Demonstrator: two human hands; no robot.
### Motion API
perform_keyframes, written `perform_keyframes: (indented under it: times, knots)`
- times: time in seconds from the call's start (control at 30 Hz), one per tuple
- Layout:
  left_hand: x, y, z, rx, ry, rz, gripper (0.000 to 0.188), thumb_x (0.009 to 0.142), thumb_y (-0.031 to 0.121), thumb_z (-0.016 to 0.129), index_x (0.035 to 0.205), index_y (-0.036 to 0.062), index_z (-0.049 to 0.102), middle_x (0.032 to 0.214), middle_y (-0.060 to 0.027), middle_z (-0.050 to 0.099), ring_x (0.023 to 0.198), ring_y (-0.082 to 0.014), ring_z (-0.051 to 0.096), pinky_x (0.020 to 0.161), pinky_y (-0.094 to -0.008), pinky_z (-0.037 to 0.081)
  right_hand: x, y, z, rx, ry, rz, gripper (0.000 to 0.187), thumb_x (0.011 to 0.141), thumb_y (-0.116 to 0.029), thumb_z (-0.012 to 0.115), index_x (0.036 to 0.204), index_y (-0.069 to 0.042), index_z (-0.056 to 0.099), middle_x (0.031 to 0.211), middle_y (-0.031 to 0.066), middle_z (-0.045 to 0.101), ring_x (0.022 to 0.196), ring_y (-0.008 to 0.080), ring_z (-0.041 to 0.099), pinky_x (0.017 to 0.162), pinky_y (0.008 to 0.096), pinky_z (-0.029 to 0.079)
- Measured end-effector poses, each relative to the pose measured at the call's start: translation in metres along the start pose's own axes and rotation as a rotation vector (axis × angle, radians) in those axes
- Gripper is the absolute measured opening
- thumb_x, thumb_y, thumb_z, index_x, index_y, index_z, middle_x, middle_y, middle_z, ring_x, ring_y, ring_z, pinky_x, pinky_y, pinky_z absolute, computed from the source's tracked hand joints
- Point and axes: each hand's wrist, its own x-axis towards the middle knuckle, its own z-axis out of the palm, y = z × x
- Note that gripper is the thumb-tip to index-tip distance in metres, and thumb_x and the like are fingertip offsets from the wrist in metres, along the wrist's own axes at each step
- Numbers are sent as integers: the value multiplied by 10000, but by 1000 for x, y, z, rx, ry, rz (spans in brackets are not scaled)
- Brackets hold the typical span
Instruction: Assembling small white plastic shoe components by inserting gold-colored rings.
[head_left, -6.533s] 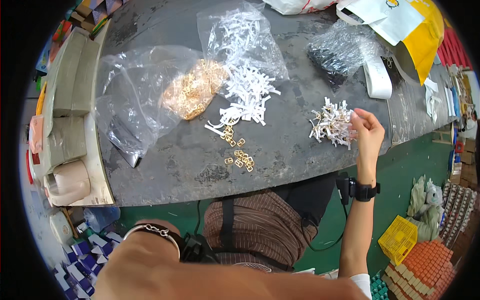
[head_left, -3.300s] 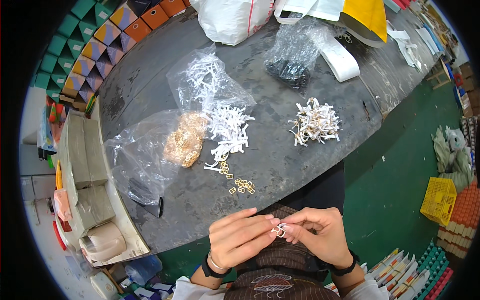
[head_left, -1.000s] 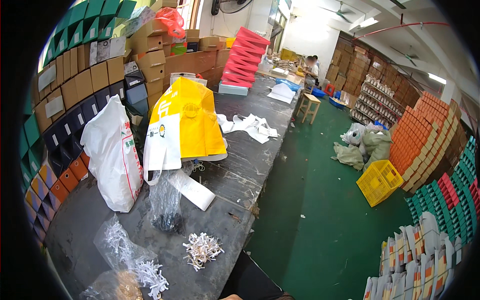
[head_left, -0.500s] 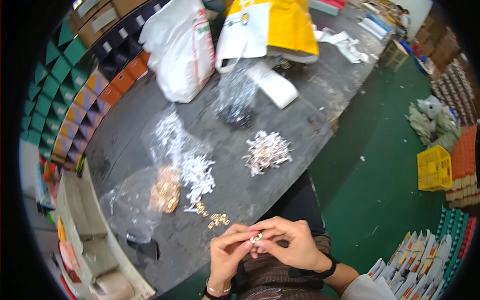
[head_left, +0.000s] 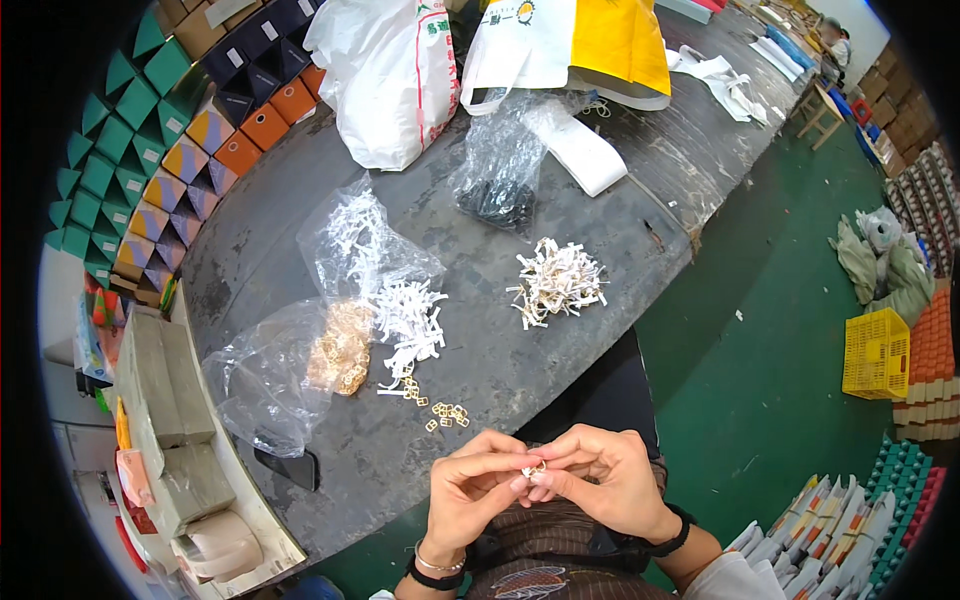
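Contact from both sides: the left hand (head_left: 468, 492) and the right hand (head_left: 612, 487) pinch one small gold-and-white piece (head_left: 535, 468), apparently a metal buckle with a white strip, just off the front edge of the dark grey, stained tabletop (head_left: 500, 370). Neither hand is nearer; the piece sits right between them, partly covered by fingers, so which way its long axis points, I cannot tell. Ahead of the right hand, and nearer to it than to the left, lies a loose heap of white strips with gold bits (head_left: 558, 283), set back from that front edge. Ahead and to the left of the left hand, close by the same edge, sits a little scatter of rectangular gold metal buckles (head_left: 448, 415), near the tumble of short white strips (head_left: 412, 318) at the mouth of a clear plastic bag (head_left: 415, 265).
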Motion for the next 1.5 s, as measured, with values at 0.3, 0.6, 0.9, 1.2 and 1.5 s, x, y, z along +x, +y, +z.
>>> perform_keyframes:
  times: [0.3,0.6,0.9,1.2,1.5]
  knots:
    - [17,-10,10,-24,49,-52,196,795,-42,668,986,-70,702,997,-149,615,876,-207,612,727,-287,512,-3,-6,-9,-10,85,71,139,923,53,548,1054,94,573,955,186,685,854,185,684,771,294,577]
    - [9,-7,22,691,252,64,116,875,36,642,947,-53,660,902,-108,664,795,-169,613,714,-301,514,-1,3,-2,-611,254,-449,75,825,-90,608,832,-19,586,683,163,622,627,324,643,549,360,496]
    - [1,-22,21,959,195,313,98,875,32,646,955,-25,645,902,-137,657,832,-233,625,768,-322,526,-10,5,-4,-661,270,-546,130,821,-120,588,816,5,554,670,182,593,631,367,615,546,399,474]
    - [3,-22,31,1160,43,468,172,938,137,578,970,-26,622,968,-149,642,867,-246,621,801,-331,512,-12,7,-15,-549,251,-494,115,756,-87,602,744,22,567,679,183,619,634,344,632,544,378,478]
    - [2,-30,6,846,15,62,123,936,104,581,972,-13,575,911,-82,606,806,-149,563,689,-260,491,-12,22,-16,-585,183,-441,156,719,-117,638,791,10,583,690,211,597,618,362,615,519,376,460]
